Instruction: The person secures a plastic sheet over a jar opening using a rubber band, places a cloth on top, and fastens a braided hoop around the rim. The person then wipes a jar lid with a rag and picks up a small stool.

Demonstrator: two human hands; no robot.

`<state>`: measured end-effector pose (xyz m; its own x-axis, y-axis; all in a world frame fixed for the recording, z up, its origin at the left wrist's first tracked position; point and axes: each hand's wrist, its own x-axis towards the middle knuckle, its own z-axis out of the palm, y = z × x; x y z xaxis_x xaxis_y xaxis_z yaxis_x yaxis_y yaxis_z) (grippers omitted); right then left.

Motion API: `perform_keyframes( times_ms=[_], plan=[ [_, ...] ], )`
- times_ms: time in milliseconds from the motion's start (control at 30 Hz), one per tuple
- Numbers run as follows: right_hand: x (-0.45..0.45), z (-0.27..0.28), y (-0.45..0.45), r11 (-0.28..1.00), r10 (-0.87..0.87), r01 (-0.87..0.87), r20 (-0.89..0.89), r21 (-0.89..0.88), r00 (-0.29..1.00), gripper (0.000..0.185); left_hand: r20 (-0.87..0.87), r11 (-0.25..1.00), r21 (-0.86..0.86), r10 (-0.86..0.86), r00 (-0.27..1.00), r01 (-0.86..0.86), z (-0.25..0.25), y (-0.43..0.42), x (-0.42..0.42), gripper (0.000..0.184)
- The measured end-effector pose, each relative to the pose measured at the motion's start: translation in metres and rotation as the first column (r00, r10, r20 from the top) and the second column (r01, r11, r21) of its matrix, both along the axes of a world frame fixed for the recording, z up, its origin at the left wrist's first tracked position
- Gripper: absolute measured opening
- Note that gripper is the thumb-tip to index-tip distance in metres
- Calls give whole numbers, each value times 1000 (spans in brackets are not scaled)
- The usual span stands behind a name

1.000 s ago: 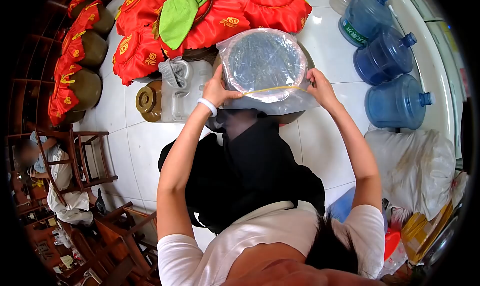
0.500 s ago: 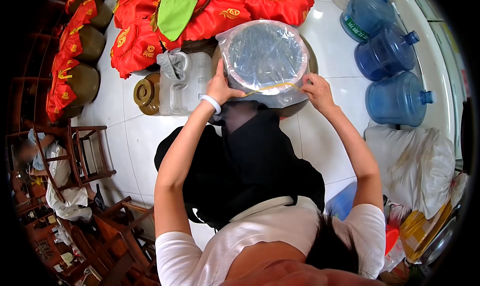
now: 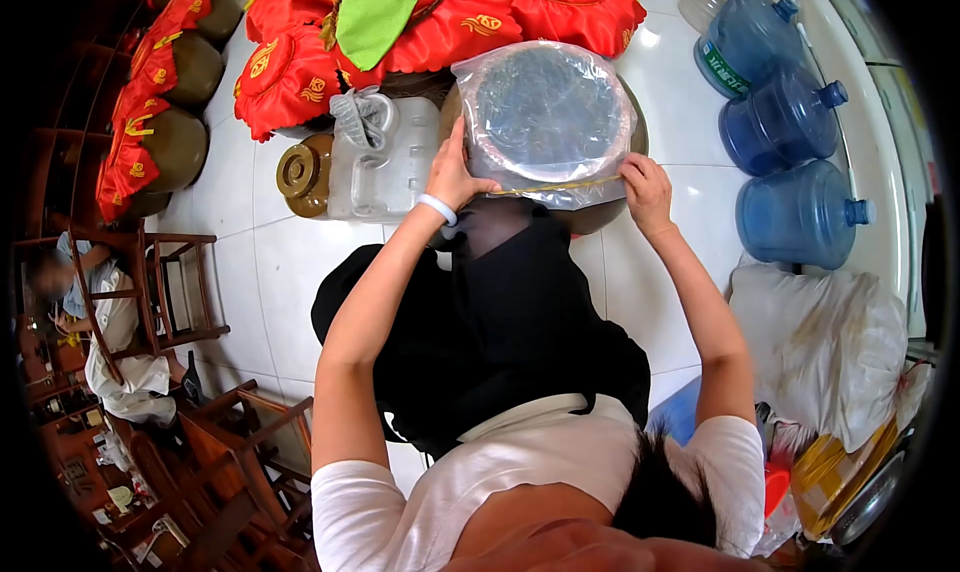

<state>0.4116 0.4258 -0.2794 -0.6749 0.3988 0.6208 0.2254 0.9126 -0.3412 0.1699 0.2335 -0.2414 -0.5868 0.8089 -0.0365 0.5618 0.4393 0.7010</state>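
A wide jar (image 3: pixel 598 218) stands before my knees, its mouth covered by a clear plastic sheet (image 3: pixel 548 107). Dark contents show faintly through the plastic; I cannot make out what they are. Across the near side of the sheet runs a thin yellow string (image 3: pixel 560 186), pulled straight between my hands. My left hand (image 3: pixel 455 177) lies along the jar's left side, its thumb pressing the string near the rim. At the right edge, my right hand (image 3: pixel 647 187) pinches the string between thumb and fingers.
Jars with red cloth covers (image 3: pixel 450 32) stand beyond, a green cloth (image 3: pixel 375 17) on top. Left are a clear plastic jug (image 3: pixel 400 162) and a brown lidded jar (image 3: pixel 303 177). Blue water bottles (image 3: pixel 795 212) line the right, near a white bag (image 3: pixel 815 332). A person (image 3: pixel 90 272) sits far left.
The string has gone from a slack curve to a straight line. My right hand has drawn it a little rightward. The whole view has shifted slightly.
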Motion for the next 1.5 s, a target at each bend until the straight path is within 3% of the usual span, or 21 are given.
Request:
perform_keyframes(
  times_ms=[133,200,300,333,433,533,600,733,767,833,867,933,967,1033,1067,1167,1233,1300,1333,1400,1500],
  plan=[
    [7,7,-15,990,-9,8,-6,-140,1000,28,2,1000,-12,17,1000,-17,2,-1,-1,114],
    [10,12,-19,983,-37,55,101,-177,994,33,-3,1000,21,-8,1000,8,-4,-1,-5,113],
    [6,18,-13,987,-23,34,72,-158,997,28,-4,991,135,-9,1000,10,-15,-4,-11,112],
    [1,23,-10,966,-38,24,-51,-259,998,23,45,986,164,-23,999,16,-17,-5,-14,109],
    [-31,62,8,950,-38,3,-107,-311,994,19,7,978,205,-51,999,48,-21,-5,-18,105],
    [-103,86,15,932,249,-217,77,-289,966,18,86,978,208,-26,996,8,-18,-5,-18,101],
    [-167,82,16,932,323,-282,166,-229,932,25,161,981,196,-23,987,-9,-15,-5,-19,99],
    [-275,59,15,979,181,-205,455,4,872,47,188,969,246,-30,982,-18,-15,-4,-21,97],
    [-293,59,21,977,186,-213,454,9,872,47,225,976,215,-33,974,-17,-17,-5,-22,96],
    [-324,56,31,938,346,-177,845,-299,407,44,300,977,212,-31,954,-35,-12,-6,-23,93],
    [-340,36,38,884,468,-217,776,-415,422,31,309,975,214,-19,951,-50,-10,-7,-25,93],
    [-335,41,36,874,486,-235,739,-426,466,27,532,962,248,-41,845,-110,-11,-8,-26,83],
    [-333,45,33,865,498,-246,689,-437,527,23,541,961,247,-32,840,-122,-14,-7,-27,83],
    [-333,36,36,874,479,-236,668,-425,570,25,704,931,309,-87,705,-194,-16,-5,-29,72],
    [-331,33,38,857,503,-243,635,-454,586,25,625,943,280,-36,779,-181,-17,-4,-26,62],
    [-334,15,47,832,537,-304,537,-464,651,22,594,917,338,-33,804,-212,-27,0,-26,56],
    [-339,20,47,790,601,-255,624,-557,500,17,581,879,407,-39,813,-249,-33,4,-25,49],
    [-340,17,43,832,549,-273,648,-482,528,14,719,830,346,65,691,-437,-34,7,-26,42],
    [-339,16,43,860,495,-241,623,-450,606,14,720,829,343,70,691,-441,-32,8,-26,42],
    [-336,14,42,898,415,-215,580,-384,701,15,822,793,267,110,559,-548,-32,11,-26,37],
    [-339,10,41,937,316,-139,605,-322,731,18,783,783,222,212,584,-581,-38,16,-24,34]
  ],
)
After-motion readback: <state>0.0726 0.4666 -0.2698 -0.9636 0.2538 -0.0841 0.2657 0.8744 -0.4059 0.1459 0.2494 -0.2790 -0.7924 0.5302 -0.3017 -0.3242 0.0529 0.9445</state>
